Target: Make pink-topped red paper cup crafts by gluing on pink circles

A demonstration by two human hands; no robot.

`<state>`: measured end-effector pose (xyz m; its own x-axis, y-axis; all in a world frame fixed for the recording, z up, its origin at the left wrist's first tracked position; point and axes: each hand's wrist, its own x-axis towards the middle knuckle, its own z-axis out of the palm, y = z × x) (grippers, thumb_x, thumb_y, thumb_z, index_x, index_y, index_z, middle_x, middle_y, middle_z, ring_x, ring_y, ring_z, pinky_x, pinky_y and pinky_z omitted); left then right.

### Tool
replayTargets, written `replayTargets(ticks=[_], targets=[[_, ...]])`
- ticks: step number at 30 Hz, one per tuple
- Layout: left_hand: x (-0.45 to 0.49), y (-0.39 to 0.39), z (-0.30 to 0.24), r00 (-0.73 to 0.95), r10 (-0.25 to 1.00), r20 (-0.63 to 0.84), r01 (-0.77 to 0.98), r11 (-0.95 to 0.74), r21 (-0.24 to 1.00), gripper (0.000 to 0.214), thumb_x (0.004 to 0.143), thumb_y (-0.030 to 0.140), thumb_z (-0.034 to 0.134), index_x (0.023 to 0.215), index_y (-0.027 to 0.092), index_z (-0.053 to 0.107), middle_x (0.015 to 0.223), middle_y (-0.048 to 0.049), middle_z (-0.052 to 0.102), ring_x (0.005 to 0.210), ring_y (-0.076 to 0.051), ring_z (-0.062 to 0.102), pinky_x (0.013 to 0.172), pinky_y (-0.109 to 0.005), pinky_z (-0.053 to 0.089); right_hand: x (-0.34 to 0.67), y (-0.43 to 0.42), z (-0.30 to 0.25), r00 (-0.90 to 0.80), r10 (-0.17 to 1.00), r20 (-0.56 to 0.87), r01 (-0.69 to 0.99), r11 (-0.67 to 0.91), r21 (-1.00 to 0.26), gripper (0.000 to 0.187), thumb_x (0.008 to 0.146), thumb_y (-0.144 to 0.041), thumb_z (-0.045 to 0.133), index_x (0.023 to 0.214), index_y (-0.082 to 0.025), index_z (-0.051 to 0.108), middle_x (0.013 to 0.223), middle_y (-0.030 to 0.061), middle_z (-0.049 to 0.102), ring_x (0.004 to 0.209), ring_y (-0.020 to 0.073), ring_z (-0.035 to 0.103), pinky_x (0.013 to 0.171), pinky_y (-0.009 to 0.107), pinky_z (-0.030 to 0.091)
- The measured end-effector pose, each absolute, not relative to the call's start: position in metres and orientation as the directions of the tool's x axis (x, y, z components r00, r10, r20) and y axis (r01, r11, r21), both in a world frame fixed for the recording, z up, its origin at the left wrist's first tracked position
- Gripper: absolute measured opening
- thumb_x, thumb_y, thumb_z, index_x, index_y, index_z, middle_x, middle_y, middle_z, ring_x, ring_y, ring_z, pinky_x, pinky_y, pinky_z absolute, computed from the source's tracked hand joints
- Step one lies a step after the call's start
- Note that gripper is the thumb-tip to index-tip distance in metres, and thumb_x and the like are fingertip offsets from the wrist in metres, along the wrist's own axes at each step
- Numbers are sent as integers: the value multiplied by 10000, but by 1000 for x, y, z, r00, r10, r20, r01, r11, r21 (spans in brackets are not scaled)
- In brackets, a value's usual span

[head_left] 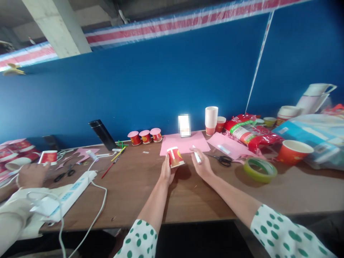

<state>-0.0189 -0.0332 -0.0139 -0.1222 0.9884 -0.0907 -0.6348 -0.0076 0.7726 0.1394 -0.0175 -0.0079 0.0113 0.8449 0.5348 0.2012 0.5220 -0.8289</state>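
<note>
My left hand point(167, 171) is closed round a small red paper cup point(175, 157), held tilted just above the brown table point(139, 193). My right hand point(202, 165) grips a white glue stick or marker point(196, 154), its tip pointing up and away, a short way right of the cup. A sheet of pink paper point(185, 142) lies flat just beyond both hands. Black scissors point(223, 159) lie right of my right hand.
Three small red cups with pink lids point(145, 136) stand by the blue wall. A stack of white cups point(211, 120), red packets point(245, 133), an orange cup point(293, 151) and a green tape roll point(260, 170) lie right. A power strip point(72, 191) and another person's hand point(32, 175) are left.
</note>
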Motion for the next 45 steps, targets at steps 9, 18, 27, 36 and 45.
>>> replayTargets(ticks=[9, 18, 27, 36, 45], targets=[[-21, -35, -14, -108, 989, -101, -685, 0, 729, 439, 770, 495, 563, 1001, 127, 620, 843, -67, 672, 687, -148, 626, 652, -275, 521, 133, -19, -19, -184, 873, 452, 574, 469, -671, 357, 799, -182, 446, 1144, -210, 537, 924, 30, 663, 797, 173, 606, 711, 261, 437], [-20, -36, -10, -136, 979, -154, -715, 11, 699, 398, 776, 476, 566, 943, 119, 623, 784, -61, 670, 651, -146, 624, 633, -283, 529, 130, -19, -16, -233, 899, 370, 665, 425, -614, 319, 783, -179, 485, 1087, -215, 576, 877, 29, 670, 699, 149, 594, 628, 221, 403], [-21, -35, -11, -128, 984, -123, -708, -4, 706, 447, 732, 486, 614, 975, 110, 608, 791, -59, 665, 659, -146, 619, 649, -284, 524, 128, -15, -21, -226, 902, 369, 684, 416, -599, 314, 782, -200, 490, 1085, -216, 572, 869, 25, 670, 695, 149, 599, 616, 220, 401], [-20, -33, -12, -77, 993, -86, -709, 6, 705, 409, 772, 482, 566, 975, 131, 621, 823, -57, 675, 675, -145, 622, 689, -287, 526, 128, -13, -21, -234, 909, 345, 673, 408, -617, 305, 786, -248, 503, 1085, -249, 563, 838, -2, 671, 676, 141, 593, 608, 215, 396], [-22, -38, -8, 5, 996, -90, -693, 68, 717, 466, 813, 500, 493, 1010, 95, 614, 855, -105, 689, 743, -187, 652, 738, -317, 529, 128, -20, -16, -280, 870, 405, 626, 486, -610, 386, 741, -209, 526, 1122, -256, 561, 898, -7, 674, 743, 145, 602, 646, 210, 414]])
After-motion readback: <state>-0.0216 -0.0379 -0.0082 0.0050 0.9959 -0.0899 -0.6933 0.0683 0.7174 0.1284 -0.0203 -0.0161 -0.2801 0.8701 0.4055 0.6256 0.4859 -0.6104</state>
